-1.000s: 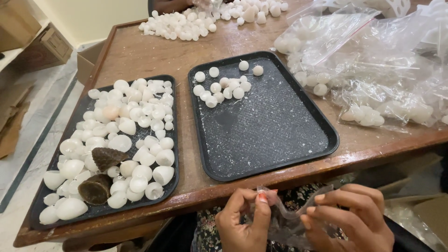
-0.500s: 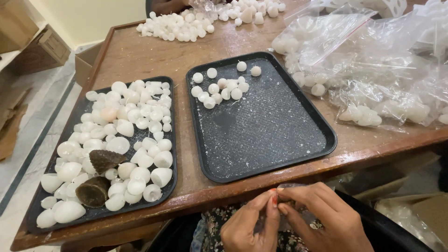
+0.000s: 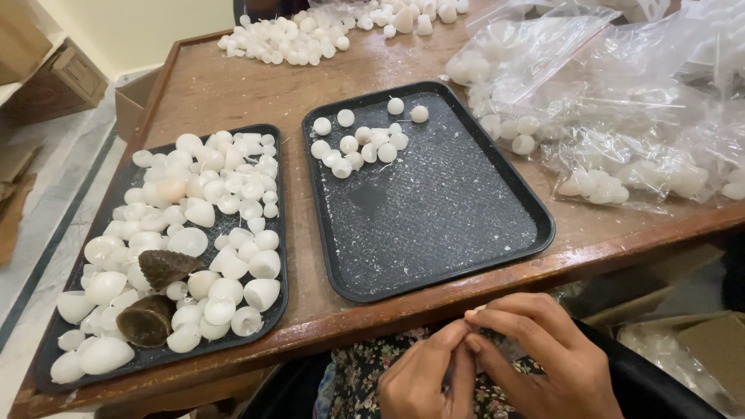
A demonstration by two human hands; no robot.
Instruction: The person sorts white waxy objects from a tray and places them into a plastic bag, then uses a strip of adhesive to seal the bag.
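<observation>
Left hand (image 3: pixel 427 380), right hand (image 3: pixel 535 357) pinch tiny hidden piece below table edge (image 3: pixel 466 291).

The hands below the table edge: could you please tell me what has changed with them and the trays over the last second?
The left hand and right hand have closed together, fingertips now pinching something too small to make out; earlier they were apart, holding a clear bag. The left tray of white pieces, the right tray and the bags stayed put.
</observation>
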